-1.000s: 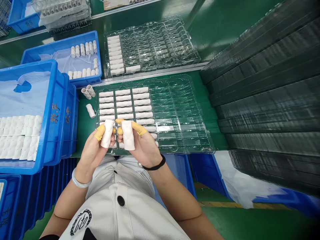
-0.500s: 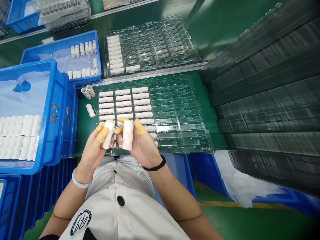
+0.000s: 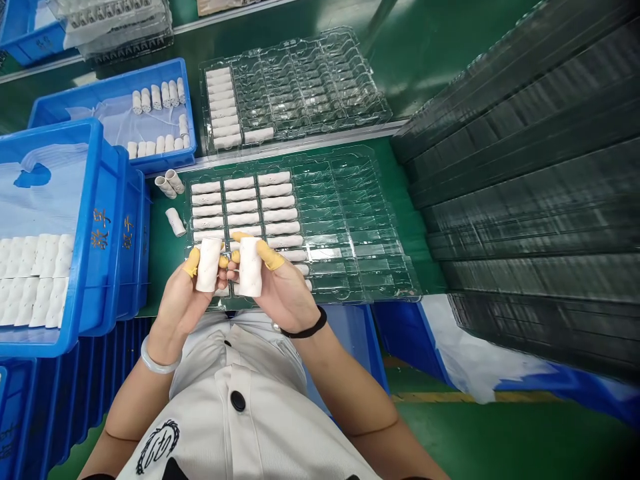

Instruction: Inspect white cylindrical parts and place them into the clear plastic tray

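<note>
Our left hand (image 3: pixel 183 290) and right hand (image 3: pixel 283 287), half closed in yellow finger cots (image 3: pixel 191 263), each pinch an upright white moulded tube (image 3: pixel 208 265), seemingly raised for inspection, above a clear blister tray (image 3: pixel 360 267) at twelve o'clock; a blue crate (image 3: pixel 100 267) sits at nine o'clock.

center: white tubes (image 3: pixel 250 267), matt, faintly rough, material unclear | fingertips: yellow rubber finger cots (image 3: pixel 267 255), smooth, soft sheen | center right: clear plastic blister tray (image 3: pixel 350 200), glossy | left: blue plastic crates (image 3: pixel 113 267), smooth, slight sheen | lower left of tray: green surface (image 3: pixel 160 280), glossy | bottom: white cloth shirt (image 3: pixel 270 427), matt
</note>
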The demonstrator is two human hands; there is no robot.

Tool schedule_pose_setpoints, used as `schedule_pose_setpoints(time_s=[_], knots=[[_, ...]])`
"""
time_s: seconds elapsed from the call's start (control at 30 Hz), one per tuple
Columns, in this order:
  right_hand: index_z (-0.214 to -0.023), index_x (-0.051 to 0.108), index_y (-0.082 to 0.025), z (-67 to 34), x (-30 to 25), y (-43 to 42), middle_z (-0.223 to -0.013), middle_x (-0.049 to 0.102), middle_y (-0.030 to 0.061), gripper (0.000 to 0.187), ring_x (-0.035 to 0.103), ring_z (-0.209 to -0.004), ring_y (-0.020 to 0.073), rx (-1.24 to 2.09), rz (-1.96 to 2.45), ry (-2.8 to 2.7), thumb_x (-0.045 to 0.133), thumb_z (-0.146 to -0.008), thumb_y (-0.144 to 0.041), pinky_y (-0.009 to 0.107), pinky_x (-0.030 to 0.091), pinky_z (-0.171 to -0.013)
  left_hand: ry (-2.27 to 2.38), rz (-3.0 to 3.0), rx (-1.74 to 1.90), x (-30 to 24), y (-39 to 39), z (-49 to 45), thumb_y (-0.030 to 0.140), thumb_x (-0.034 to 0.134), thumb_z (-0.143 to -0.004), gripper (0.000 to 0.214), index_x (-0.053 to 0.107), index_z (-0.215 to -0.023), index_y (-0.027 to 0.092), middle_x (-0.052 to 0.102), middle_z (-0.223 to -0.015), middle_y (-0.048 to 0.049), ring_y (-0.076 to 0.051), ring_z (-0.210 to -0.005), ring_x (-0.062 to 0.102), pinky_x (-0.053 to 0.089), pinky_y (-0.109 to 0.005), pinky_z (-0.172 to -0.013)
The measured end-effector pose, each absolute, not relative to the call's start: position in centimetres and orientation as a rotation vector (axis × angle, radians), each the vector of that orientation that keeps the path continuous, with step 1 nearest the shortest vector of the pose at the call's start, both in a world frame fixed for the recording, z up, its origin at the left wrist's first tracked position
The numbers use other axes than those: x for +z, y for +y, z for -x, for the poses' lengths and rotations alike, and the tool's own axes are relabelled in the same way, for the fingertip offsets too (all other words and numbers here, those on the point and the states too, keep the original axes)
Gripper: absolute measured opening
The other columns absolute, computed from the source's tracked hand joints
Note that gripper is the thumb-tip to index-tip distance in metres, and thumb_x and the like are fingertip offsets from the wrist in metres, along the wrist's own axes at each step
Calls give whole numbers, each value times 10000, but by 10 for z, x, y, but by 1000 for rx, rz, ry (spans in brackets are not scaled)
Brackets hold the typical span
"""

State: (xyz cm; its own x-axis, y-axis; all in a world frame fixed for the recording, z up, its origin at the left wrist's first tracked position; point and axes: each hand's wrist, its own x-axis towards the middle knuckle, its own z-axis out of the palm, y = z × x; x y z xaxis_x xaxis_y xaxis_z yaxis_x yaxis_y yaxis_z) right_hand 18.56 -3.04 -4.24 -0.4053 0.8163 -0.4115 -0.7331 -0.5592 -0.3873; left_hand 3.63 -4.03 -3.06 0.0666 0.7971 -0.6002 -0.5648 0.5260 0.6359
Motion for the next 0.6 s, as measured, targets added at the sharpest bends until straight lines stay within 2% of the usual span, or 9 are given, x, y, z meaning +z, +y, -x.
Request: schedule_pose_setpoints(time_s=[0.1,0.2,0.33,0.47,0.6], knots=[[-1080,615,-210,-186,-47,-31,-759,662,-4,424,617,-672,140,2023,696,-257,814,-769,-417,265,508,-608,1062,-270,1046,-32,-40,-35,437,537,-978,389,706,-960,87,648,-738,-81,-126,-616,576,488,-217,-555],[-1065,600,-225,-185,-47,-31,-685,638,-32,434,567,-578,113,2017,686,-315,829,-752,-422,245,477,-567,1041,-307,1028,-34,-41,-35,469,565,-960,411,707,-966,83,626,-718,-70,-126,-616,571,491,-220,-560],[-1106,625,-203,-184,-45,-30,-734,639,-29,458,582,-617,107,1981,735,-281,826,-750,-410,265,521,-642,1095,-312,1015,-35,-40,-39,429,578,-957,383,695,-869,74,629,-746,-82,-123,-622,577,497,-223,-566],[-1083,651,-185,-184,-46,-28,-850,654,9,373,611,-715,140,1995,695,-227,760,-789,-387,326,550,-733,1165,-266,1049,-35,-37,-43,347,560,-969,338,690,-812,77,637,-726,-81,-117,-616,581,481,-213,-558],[-971,664,-185,-184,-49,-25,-800,625,4,312,577,-708,147,2025,698,-268,787,-740,-354,318,525,-693,1193,-305,1095,-40,-35,-47,385,583,-955,322,689,-827,108,645,-745,-55,-114,-649,576,489,-221,-620]])
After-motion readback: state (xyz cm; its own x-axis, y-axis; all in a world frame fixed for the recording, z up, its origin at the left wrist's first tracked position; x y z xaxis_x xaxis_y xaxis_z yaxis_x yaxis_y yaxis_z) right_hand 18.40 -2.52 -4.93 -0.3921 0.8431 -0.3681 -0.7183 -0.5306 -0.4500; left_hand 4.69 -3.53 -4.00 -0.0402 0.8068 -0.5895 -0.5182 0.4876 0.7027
